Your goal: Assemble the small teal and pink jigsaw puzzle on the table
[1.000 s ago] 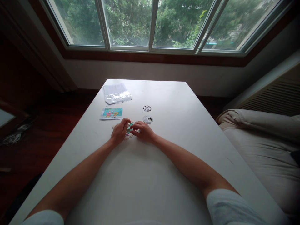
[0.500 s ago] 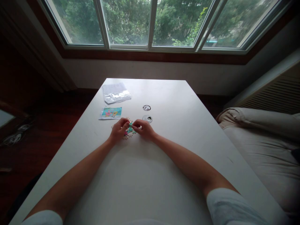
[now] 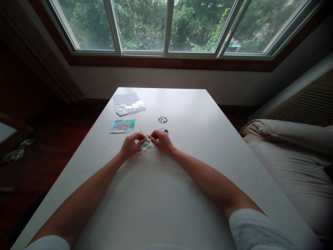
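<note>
A loose pile of small coloured pieces (image 3: 146,144), green, pink and pale, lies on the white table (image 3: 166,194). My left hand (image 3: 132,143) is at the left side of the pile, thumb and fingers closed in a pinch. On the opposite side my right hand (image 3: 161,141) is also pinched, its fingertips a short way from the left ones. Whatever sits between the fingertips is too small to name. Just beyond my right hand is a round, silvery disc-like item (image 3: 165,131), partly covered by it.
Behind the pile at left lies a printed turquoise packet (image 3: 123,125), with a clear plastic bag (image 3: 129,103) farther back. Another round item with a dark rim (image 3: 162,120) rests near the table's middle. A beige sofa (image 3: 281,152) stands at the right, a window (image 3: 166,27) ahead.
My fingertips have moved slightly apart. The right hand shifted a little to the right and now covers part of the nearer round item; the left thumb and fingers changed their pinch.
</note>
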The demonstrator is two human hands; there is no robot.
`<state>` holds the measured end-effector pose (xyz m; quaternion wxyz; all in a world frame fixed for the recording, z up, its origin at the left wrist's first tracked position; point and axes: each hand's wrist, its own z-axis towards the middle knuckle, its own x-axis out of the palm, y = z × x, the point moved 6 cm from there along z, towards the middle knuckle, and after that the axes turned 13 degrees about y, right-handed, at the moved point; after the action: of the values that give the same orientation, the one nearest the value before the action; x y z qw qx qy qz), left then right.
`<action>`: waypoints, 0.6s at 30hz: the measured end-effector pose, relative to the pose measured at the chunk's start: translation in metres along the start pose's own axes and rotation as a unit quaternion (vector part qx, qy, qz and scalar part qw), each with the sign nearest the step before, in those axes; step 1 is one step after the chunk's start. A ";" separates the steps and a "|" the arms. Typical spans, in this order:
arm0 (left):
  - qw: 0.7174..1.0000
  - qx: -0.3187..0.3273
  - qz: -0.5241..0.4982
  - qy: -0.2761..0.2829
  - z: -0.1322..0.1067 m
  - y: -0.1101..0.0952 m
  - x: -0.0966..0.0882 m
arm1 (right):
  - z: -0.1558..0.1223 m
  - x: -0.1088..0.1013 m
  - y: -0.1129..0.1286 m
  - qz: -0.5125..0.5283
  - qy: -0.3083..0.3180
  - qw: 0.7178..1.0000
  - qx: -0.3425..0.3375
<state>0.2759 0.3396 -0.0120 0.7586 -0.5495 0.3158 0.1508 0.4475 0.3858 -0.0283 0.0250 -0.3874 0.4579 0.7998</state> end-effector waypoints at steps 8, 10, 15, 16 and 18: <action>0.992 -0.015 0.118 0.048 0.004 0.013 -0.036 | 0.001 -0.004 0.000 -0.093 0.033 0.995 -0.014; 0.985 -0.004 0.145 0.090 0.002 0.016 -0.040 | 0.002 -0.010 -0.005 -0.134 0.029 0.990 0.029; 0.947 -0.060 0.255 0.185 -0.007 0.029 -0.051 | -0.001 -0.013 -0.014 -0.216 0.090 0.966 0.108; 0.942 -0.076 0.260 0.197 -0.009 0.031 -0.053 | -0.002 -0.012 -0.014 -0.220 0.096 0.965 0.110; 0.936 -0.093 0.258 0.218 -0.013 0.034 -0.055 | -0.002 -0.009 -0.011 -0.212 0.099 0.967 0.105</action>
<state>0.2109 0.3459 -0.0046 0.5516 -0.5363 0.5894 0.2464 0.4595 0.3933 -0.0309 0.1895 -0.5479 0.4467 0.6814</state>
